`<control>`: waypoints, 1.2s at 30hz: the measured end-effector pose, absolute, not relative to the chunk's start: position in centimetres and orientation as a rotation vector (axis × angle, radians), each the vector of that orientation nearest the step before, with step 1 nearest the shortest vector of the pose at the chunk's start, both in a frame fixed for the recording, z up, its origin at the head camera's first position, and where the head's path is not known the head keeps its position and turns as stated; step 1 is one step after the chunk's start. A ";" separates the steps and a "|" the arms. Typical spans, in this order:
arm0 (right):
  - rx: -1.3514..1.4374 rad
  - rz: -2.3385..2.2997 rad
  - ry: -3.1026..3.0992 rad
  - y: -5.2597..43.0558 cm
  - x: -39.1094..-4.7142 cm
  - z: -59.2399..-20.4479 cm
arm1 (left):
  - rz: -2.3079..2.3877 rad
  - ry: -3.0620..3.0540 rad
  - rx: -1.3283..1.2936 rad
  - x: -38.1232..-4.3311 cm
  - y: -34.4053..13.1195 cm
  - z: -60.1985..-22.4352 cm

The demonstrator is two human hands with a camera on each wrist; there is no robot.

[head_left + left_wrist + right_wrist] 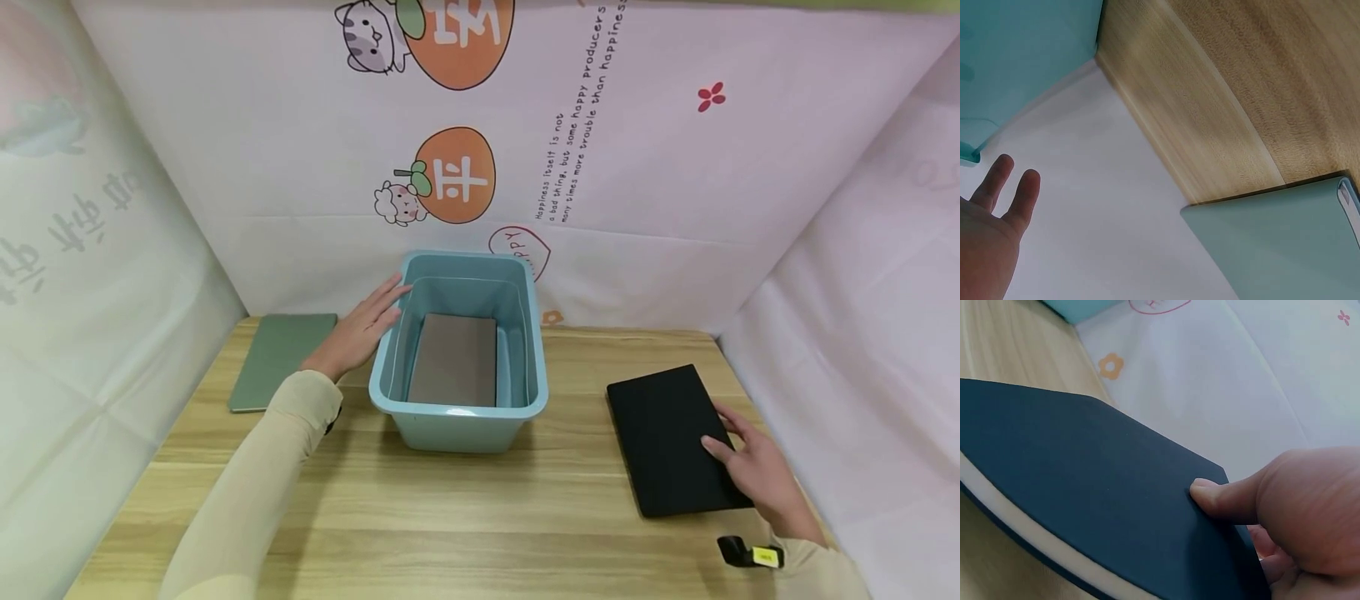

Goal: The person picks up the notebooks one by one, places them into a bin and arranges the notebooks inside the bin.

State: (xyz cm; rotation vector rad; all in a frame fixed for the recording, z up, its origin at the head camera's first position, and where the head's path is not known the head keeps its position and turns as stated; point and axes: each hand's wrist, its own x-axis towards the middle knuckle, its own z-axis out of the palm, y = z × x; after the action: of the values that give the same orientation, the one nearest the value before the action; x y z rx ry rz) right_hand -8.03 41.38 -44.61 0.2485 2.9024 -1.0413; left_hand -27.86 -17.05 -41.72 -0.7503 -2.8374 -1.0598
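A light-blue plastic bin stands at the middle of the table, with a grey-brown notebook lying flat on its floor. My left hand rests against the bin's left rim, fingers extended. On the right, my right hand grips a black notebook by its right edge, the thumb on the cover and the other fingers beneath. In the right wrist view the pale page edges of this black notebook show along one side. A green notebook lies behind the left wrist, partly hidden by it.
The wood-grain table is walled by a white printed cloth at the back and plain-looking cloth sides. The bin stands close to the back cloth. In the left wrist view the green notebook lies near the table's back edge.
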 end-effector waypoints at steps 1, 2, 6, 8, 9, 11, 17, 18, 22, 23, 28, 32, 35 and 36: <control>0.241 -1.037 2.911 41.3 -8.1 -44.5 | -1.061 -2.835 -0.749 -27.9 -17.1 -41.7; 0.233 -1.054 2.912 41.3 -8.2 -44.5 | -1.065 -2.835 -0.748 -27.8 -17.1 -41.7; 0.216 -1.136 2.926 41.0 -8.5 -44.4 | -1.071 -2.833 -0.747 -27.9 -17.1 -41.8; 0.221 -1.189 2.913 40.7 -8.6 -44.3 | -1.071 -2.831 -0.749 -27.9 -17.1 -41.9; 0.227 -1.187 2.918 40.6 -8.7 -44.3 | -1.070 -2.830 -0.750 -28.0 -17.1 -41.9; 0.239 -1.207 2.913 40.4 -8.9 -44.0 | -1.064 -2.829 -0.750 -28.0 -17.1 -41.9; 0.241 -1.233 2.926 40.2 -9.6 -43.3 | -1.060 -2.835 -0.740 -28.1 -17.2 -41.9; 0.243 -1.247 2.922 40.1 -9.7 -43.1 | -1.062 -2.833 -0.740 -28.1 -17.2 -41.9; 0.243 -1.300 2.904 39.7 -10.0 -42.4 | -1.064 -2.832 -0.748 -28.1 -17.2 -41.9; 0.244 -1.310 2.905 39.6 -10.1 -42.2 | -1.063 -2.829 -0.753 -28.1 -17.2 -41.8; 0.227 -1.353 2.900 39.2 -10.6 -41.4 | -1.054 -2.833 -0.766 -28.2 -17.2 -41.8; 0.204 -1.375 2.897 39.1 -11.0 -40.8 | -1.056 -2.844 -0.756 -28.1 -17.1 -41.8; 0.195 -1.421 2.885 38.9 -11.3 -40.4 | -1.058 -2.844 -0.754 -28.0 -17.1 -41.8; 0.196 -1.444 2.876 38.9 -11.4 -40.3 | -1.058 -2.843 -0.754 -28.0 -17.1 -41.7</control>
State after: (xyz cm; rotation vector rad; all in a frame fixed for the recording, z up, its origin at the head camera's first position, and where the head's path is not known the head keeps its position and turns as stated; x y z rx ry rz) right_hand -11.36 38.86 -40.25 0.1961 2.8759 -1.4437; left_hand -27.98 -17.06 -41.75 -0.7538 -2.8430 -1.0576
